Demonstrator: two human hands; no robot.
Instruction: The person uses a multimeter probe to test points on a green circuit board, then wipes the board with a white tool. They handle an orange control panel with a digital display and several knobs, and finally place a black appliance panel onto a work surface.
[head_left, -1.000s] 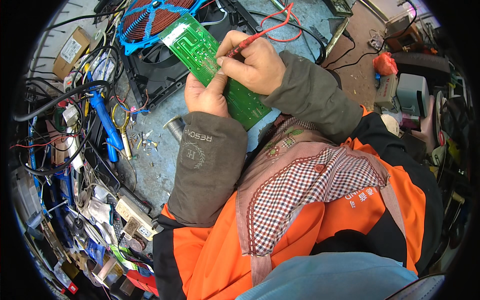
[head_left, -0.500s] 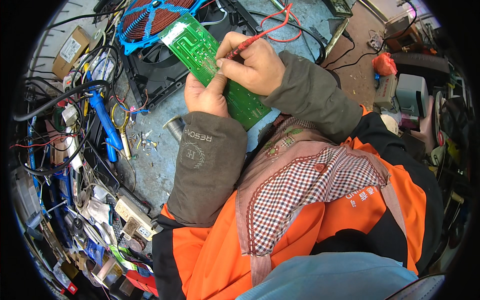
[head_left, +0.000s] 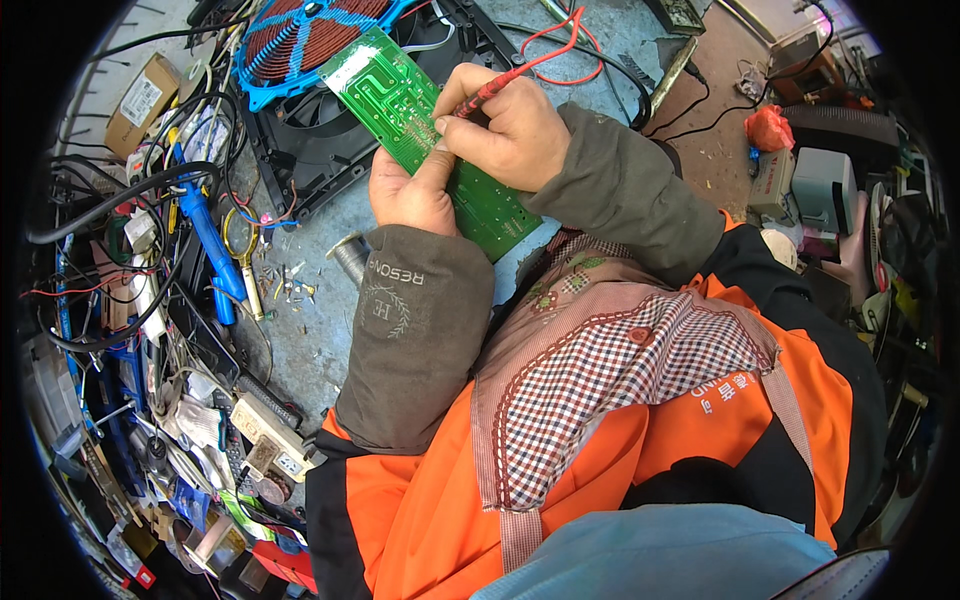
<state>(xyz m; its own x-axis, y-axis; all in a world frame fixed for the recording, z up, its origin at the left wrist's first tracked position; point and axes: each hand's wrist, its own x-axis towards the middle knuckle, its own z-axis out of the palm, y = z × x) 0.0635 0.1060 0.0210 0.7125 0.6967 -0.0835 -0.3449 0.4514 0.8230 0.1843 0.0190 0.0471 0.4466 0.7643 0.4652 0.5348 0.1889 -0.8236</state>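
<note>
A long green circuit board (head_left: pixel 385 95) is held tilted above the bench, its soldered side facing up. My left hand (head_left: pixel 412 195) is closed on the board's near edge, thumb lying over its face. In my right hand (head_left: pixel 508 135) is a red test probe (head_left: pixel 490 88), gripped like a pen. The probe's tip is hidden by my fingers, close to my left thumb, so contact with the board cannot be made out. From the probe a red lead (head_left: pixel 577 30) runs up and loops over the bench.
Behind the board lies a black frame (head_left: pixel 310 150) with a copper coil on a blue holder (head_left: pixel 315 35). A solder spool (head_left: pixel 349 258) stands by my left sleeve. Left are a blue-handled tool (head_left: pixel 205 225), cables and clutter; a power strip (head_left: pixel 268 435) lies lower left.
</note>
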